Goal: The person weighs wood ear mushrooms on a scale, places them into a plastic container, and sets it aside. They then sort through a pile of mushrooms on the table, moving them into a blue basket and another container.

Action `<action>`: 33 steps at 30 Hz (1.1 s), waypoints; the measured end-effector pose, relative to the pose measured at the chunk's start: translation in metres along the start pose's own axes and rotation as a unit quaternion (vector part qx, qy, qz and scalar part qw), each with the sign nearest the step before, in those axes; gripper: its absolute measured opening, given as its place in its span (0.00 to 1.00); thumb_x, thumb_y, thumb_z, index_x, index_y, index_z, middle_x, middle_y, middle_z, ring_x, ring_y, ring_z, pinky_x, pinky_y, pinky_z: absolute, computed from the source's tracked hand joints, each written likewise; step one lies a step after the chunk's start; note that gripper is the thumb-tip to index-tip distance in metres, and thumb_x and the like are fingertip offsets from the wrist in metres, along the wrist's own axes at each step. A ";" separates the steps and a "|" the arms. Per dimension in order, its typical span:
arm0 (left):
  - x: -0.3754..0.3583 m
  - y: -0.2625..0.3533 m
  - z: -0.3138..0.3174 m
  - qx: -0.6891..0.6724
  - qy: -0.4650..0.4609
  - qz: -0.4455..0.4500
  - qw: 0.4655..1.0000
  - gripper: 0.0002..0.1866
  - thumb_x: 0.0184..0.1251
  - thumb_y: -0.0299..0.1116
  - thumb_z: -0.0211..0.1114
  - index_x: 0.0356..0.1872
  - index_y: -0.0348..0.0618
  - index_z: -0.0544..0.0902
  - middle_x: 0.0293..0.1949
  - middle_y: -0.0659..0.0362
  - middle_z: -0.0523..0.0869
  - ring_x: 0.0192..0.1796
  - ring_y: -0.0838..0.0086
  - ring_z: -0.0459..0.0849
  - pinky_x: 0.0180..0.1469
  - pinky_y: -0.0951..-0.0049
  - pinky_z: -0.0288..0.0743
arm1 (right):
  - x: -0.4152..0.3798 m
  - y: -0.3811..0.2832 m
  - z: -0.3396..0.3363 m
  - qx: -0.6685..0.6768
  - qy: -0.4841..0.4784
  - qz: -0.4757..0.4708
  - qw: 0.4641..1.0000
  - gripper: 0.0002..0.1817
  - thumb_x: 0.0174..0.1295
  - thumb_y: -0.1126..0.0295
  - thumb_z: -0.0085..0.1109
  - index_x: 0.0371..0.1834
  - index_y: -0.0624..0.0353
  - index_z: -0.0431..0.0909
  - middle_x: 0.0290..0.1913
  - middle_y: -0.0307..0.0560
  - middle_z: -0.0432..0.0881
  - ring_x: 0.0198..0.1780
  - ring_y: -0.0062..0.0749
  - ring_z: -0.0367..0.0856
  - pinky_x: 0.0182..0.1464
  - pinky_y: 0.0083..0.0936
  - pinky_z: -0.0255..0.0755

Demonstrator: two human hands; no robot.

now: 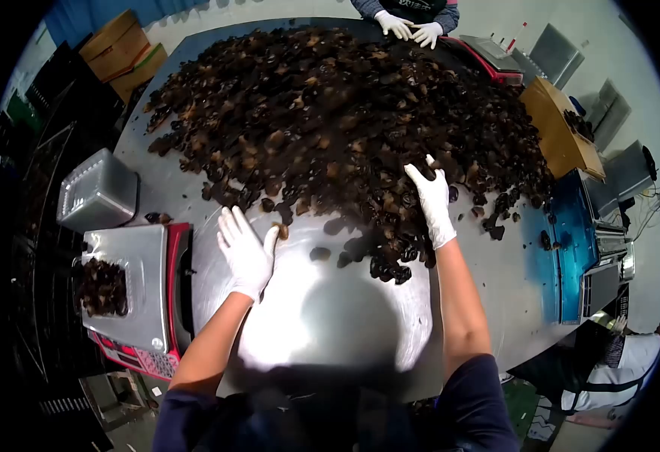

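Note:
A wide heap of dark brown, curled pieces like dried fungus [330, 113] covers the far part of a metal table [217, 188]. My left hand [246, 252], in a white glove, is flat with spread fingers at the heap's near left edge, and a light brown piece lies by its thumb. On the right, my white-gloved right hand [433, 197] reaches into the heap's near side, thumb and fingers apart, holding nothing that I can see. Between the two hands, a strip of dark pieces [390, 267] extends toward me.
At left, a red scale [176, 286] bears a clear tray of pieces [104, 288]; stacked clear trays [98, 192] stand behind it. Across the table are a person's gloved hands [411, 29] beside another red scale [496, 64]. A cardboard box [560, 128] and blue surface [571, 241] are at right.

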State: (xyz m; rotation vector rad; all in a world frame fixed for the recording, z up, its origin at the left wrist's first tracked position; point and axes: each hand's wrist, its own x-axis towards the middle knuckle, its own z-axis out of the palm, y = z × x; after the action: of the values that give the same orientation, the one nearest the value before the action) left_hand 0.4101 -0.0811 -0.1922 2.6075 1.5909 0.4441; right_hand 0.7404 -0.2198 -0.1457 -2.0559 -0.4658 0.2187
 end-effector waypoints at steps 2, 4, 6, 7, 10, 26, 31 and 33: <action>0.002 0.002 0.001 0.005 0.006 -0.003 1.000 0.50 0.69 0.61 0.57 0.75 0.27 0.52 0.76 0.35 0.55 0.78 0.43 0.52 0.77 0.46 0.47 | -0.001 0.006 0.011 -0.020 -0.002 0.012 1.000 0.46 0.50 0.49 0.77 0.69 0.64 0.71 0.72 0.63 0.68 0.73 0.49 0.67 0.72 0.31 0.61; 0.002 0.001 0.004 0.000 0.010 -0.005 1.000 0.50 0.69 0.62 0.56 0.75 0.27 0.52 0.76 0.35 0.55 0.78 0.43 0.54 0.76 0.46 0.47 | -0.005 0.010 0.012 0.010 -0.104 -0.030 0.994 0.50 0.50 0.49 0.77 0.73 0.64 0.65 0.73 0.64 0.65 0.75 0.49 0.64 0.74 0.33 0.59; 0.002 0.002 0.004 -0.005 0.013 -0.010 1.000 0.50 0.69 0.63 0.56 0.75 0.27 0.53 0.76 0.36 0.55 0.78 0.43 0.54 0.76 0.46 0.47 | -0.005 0.007 -0.002 -0.009 -0.158 -0.024 0.987 0.52 0.50 0.48 0.76 0.75 0.63 0.63 0.74 0.63 0.65 0.75 0.49 0.63 0.74 0.33 0.58; 0.002 0.002 0.003 -0.011 0.014 -0.012 1.000 0.51 0.69 0.63 0.56 0.75 0.27 0.53 0.76 0.36 0.55 0.78 0.44 0.54 0.76 0.46 0.47 | -0.005 0.005 -0.009 -0.024 -0.208 -0.017 0.978 0.54 0.50 0.47 0.76 0.76 0.63 0.60 0.75 0.62 0.64 0.76 0.49 0.62 0.75 0.33 0.57; 0.003 0.004 0.001 -0.008 0.000 -0.024 1.000 0.51 0.69 0.65 0.54 0.75 0.27 0.54 0.76 0.37 0.56 0.78 0.46 0.53 0.77 0.48 0.46 | -0.021 -0.045 -0.046 -0.271 -0.227 -0.014 0.935 0.55 0.50 0.40 0.72 0.79 0.52 0.58 0.74 0.56 0.66 0.73 0.48 0.67 0.73 0.40 0.58; 0.006 0.007 -0.002 -0.029 -0.021 -0.042 0.998 0.51 0.69 0.66 0.53 0.76 0.30 0.54 0.77 0.39 0.54 0.79 0.48 0.51 0.78 0.51 0.43 | -0.178 0.001 -0.035 -0.329 -0.043 -0.213 0.919 0.14 0.56 0.58 0.66 0.42 0.51 0.88 0.36 0.43 0.88 0.37 0.37 0.84 0.46 0.32 0.71; 0.004 0.007 -0.002 -0.036 -0.023 -0.052 0.998 0.50 0.69 0.66 0.53 0.76 0.30 0.55 0.77 0.39 0.54 0.79 0.49 0.52 0.78 0.51 0.43 | -0.172 0.007 -0.025 -0.282 -0.018 -0.189 0.940 0.14 0.58 0.60 0.66 0.43 0.54 0.88 0.41 0.46 0.88 0.40 0.39 0.85 0.47 0.32 0.74; 0.005 0.006 -0.001 -0.026 -0.007 -0.039 0.999 0.49 0.70 0.65 0.53 0.76 0.30 0.55 0.77 0.39 0.56 0.79 0.47 0.53 0.77 0.48 0.47 | -0.188 -0.010 -0.045 -0.133 -0.041 -0.110 0.984 0.13 0.58 0.63 0.67 0.42 0.58 0.87 0.41 0.49 0.88 0.40 0.40 0.87 0.46 0.31 0.77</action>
State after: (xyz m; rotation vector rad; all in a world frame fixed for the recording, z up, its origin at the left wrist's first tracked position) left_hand 0.4172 -0.0799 -0.1885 2.4949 1.6479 0.4551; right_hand 0.5820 -0.3284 -0.1212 -2.2386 -0.8041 0.1123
